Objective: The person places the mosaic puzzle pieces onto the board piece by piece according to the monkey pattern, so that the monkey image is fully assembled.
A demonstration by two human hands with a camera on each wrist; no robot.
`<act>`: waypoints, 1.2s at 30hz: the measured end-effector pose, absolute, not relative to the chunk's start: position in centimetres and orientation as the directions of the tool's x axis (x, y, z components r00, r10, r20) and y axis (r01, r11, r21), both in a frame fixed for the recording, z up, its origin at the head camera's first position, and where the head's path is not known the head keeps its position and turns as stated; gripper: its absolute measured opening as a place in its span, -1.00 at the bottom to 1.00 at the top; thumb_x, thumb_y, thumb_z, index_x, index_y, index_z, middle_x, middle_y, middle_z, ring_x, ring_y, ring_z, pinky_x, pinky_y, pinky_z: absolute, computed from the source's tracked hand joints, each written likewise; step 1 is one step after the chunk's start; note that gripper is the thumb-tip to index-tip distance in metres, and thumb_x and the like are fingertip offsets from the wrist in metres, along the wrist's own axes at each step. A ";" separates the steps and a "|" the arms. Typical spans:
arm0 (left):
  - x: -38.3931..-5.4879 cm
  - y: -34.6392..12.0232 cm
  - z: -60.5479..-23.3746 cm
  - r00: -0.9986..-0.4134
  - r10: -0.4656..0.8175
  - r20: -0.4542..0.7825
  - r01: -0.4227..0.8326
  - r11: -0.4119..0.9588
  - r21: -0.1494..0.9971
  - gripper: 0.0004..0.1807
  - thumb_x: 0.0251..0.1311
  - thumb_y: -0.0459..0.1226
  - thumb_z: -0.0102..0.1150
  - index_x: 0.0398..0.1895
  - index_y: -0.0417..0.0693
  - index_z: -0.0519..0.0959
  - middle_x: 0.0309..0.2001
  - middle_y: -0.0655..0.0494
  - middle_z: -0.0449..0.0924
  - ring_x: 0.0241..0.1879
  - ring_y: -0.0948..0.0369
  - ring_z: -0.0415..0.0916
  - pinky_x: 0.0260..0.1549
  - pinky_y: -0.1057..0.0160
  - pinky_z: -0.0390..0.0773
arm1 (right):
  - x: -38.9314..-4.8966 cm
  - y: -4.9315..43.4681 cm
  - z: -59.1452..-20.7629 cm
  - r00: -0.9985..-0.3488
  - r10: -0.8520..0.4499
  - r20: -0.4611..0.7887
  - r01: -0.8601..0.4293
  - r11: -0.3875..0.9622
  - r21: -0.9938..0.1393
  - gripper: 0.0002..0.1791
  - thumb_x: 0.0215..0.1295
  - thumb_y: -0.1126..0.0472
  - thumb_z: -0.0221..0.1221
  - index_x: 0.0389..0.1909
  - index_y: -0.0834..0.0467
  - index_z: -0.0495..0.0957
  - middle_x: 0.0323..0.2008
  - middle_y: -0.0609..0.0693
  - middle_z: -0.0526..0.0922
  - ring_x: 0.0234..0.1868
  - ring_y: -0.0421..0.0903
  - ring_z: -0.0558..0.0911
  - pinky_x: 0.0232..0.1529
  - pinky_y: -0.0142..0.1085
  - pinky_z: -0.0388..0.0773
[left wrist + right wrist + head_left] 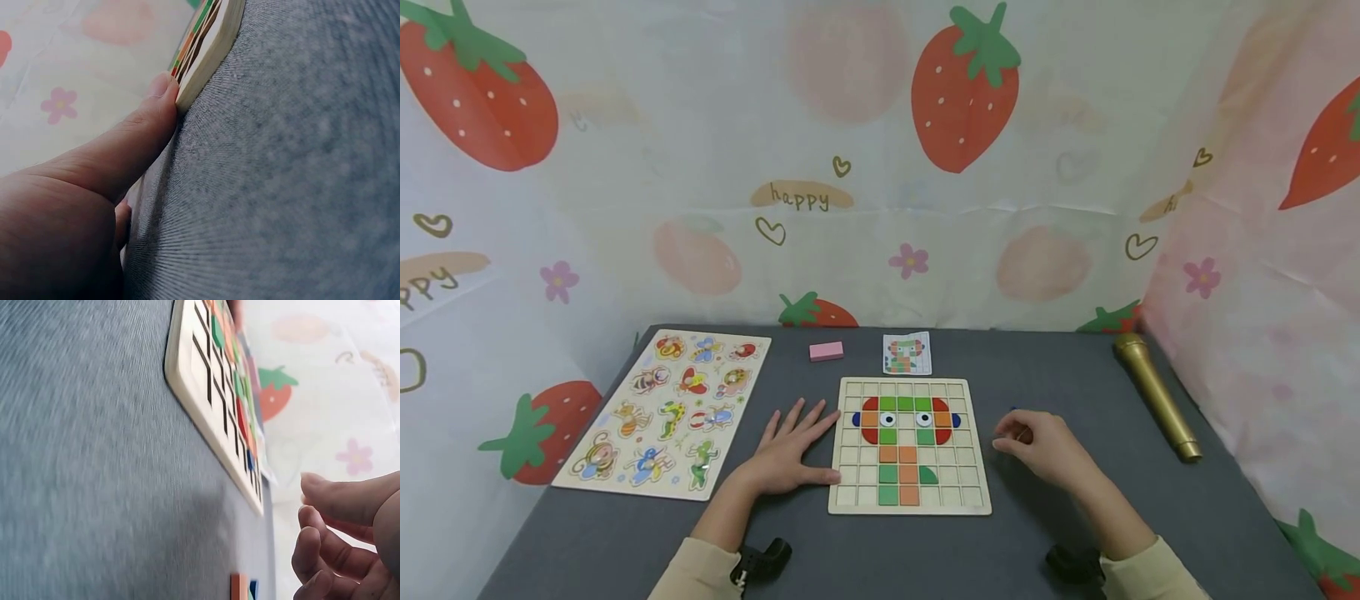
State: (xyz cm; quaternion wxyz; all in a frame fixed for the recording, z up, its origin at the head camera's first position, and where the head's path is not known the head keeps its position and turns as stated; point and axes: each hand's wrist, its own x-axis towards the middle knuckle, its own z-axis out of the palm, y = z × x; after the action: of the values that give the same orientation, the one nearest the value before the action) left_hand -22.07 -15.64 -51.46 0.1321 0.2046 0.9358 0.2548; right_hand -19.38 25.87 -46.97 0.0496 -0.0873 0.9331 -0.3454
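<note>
A pale wooden grid board (955, 492) lies flat on the table, with red, green, orange and blue tiles and two eye tiles set in its cells. My left hand (790, 454) is spread with straight fingers at the board's left side; its thumb (147, 122) touches the board's edge (209, 69). Right of the board, over the table, hovers my right hand (1041, 446). Its fingers (309, 544) are loosely curled, the thumb stands apart from them, and nothing shows between. Orange, green and blue pieces (239, 587) lie on the table near it, mostly hidden by the hand in the head view.
Behind the board lies a small picture card (907, 353) with a similar pattern, and left of it a pink block (826, 351). An insect and animal puzzle board (658, 417) fills the left side. A gold tube (1157, 400) lies far right. A strawberry-print curtain (865, 250) closes the back.
</note>
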 end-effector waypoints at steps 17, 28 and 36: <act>-22.2 -15.7 -51.7 -0.882 0.448 -0.144 0.315 0.790 0.526 0.10 0.04 0.35 0.32 0.62 0.29 0.09 0.65 0.06 -0.12 0.63 -0.11 -0.43 0.49 -0.30 -0.47 | -20.6 31.5 -48.3 -0.998 -0.056 0.003 -0.044 0.753 -0.657 -0.69 0.37 0.11 0.30 0.02 0.21 0.64 -0.14 0.11 0.73 -0.14 0.06 0.73 -0.31 -0.19 0.64; -22.1 -15.7 -51.6 -0.880 0.452 -0.144 0.320 0.790 0.523 0.10 0.04 0.35 0.32 0.62 0.28 0.09 0.65 0.06 -0.12 0.63 -0.12 -0.43 0.49 -0.30 -0.47 | -21.6 32.2 -49.1 -0.997 0.021 -0.077 0.062 0.811 -0.581 -0.55 0.39 -0.03 0.27 0.03 0.27 0.63 -0.10 0.22 0.70 -0.12 0.13 0.65 -0.26 -0.07 0.61; -22.1 -15.7 -51.6 -0.880 0.454 -0.143 0.321 0.789 0.524 0.10 0.05 0.34 0.32 0.62 0.28 0.08 0.65 0.06 -0.13 0.63 -0.12 -0.44 0.48 -0.31 -0.47 | -21.9 31.8 -49.1 -0.994 0.054 -0.096 0.099 0.820 -0.564 -0.60 0.37 -0.01 0.29 -0.08 0.27 0.62 -0.17 0.19 0.67 -0.20 0.09 0.62 -0.27 -0.05 0.56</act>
State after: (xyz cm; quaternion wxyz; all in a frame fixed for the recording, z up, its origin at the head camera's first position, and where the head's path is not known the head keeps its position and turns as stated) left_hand -22.14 -15.70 -51.58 0.1318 0.2069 0.9364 0.2508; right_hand -21.87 31.80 -49.13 0.0378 0.0400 0.9531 -0.2977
